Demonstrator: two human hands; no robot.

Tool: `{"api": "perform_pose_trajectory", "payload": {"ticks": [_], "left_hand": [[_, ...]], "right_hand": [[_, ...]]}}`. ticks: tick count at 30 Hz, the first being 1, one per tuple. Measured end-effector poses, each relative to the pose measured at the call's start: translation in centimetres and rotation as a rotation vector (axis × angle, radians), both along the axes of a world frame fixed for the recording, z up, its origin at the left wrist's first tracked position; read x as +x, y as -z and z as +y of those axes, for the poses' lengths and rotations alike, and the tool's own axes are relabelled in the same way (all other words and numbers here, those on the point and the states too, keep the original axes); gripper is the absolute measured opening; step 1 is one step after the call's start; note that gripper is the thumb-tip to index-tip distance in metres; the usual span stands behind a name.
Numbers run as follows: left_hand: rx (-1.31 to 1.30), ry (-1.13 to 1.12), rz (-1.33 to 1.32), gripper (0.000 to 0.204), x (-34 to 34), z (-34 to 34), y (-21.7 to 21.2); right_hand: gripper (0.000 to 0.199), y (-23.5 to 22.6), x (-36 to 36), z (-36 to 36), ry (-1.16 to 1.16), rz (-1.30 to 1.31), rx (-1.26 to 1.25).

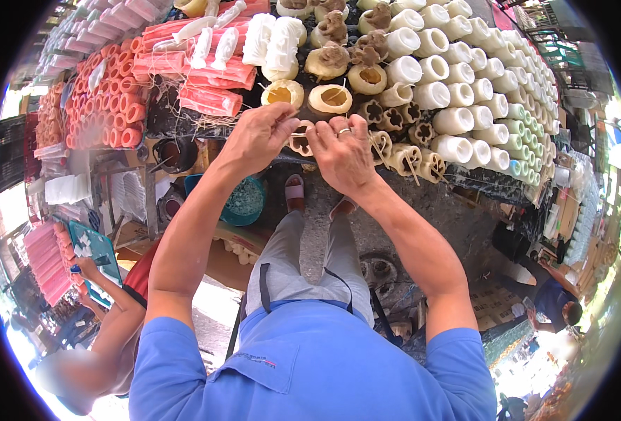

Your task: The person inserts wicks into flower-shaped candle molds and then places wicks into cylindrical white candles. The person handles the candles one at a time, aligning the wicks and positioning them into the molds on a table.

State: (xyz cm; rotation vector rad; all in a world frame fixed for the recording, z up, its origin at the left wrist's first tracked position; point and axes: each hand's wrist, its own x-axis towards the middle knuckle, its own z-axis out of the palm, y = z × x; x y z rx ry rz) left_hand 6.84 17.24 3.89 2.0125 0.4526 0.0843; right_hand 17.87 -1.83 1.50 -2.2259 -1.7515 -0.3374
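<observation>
Both my hands meet at the front edge of a dark worktable (184, 123). My left hand (258, 137) pinches a thin string or wick above a small flower-shaped tan mould (301, 142). My right hand (340, 151), with a ring on one finger, holds the same mould from the right side. Just behind them stand two round tan moulds (330, 99) filled with yellowish wax, each with a stick across it.
White cylinders (433, 70) fill the table's right half, more flower-shaped moulds (409, 158) sit to the right, orange and pink tubes (107, 98) at left. A seated person (107, 330) works at lower left. A teal bowl (244, 200) lies on the floor.
</observation>
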Motion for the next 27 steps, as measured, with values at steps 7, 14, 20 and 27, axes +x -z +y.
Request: {"api": "perform_pose_trajectory", "payload": {"ticks": [7,14,20,27], "left_hand": [[-0.818,-0.403,-0.023,0.026,-5.7,-2.9,-0.4],[-1.356,-0.668,-0.127,0.029,-9.3,-9.3,0.5],[-0.675,-0.467,0.105,0.023,-11.6,-8.3,-0.9],[-0.212,-0.289,0.161,0.015,-10.7,-5.1,-2.7]], "right_hand": [[0.020,-4.2,-5.1,-2.1,0.287,1.081,0.193],[0.017,-2.6,-10.1,-1.4,0.374,1.937,0.179],[0.006,-1.6,-9.0,-1.4,0.382,2.253,0.438],[0.010,-3.5,-7.1,-1.2,0.415,1.742,0.087]]}}
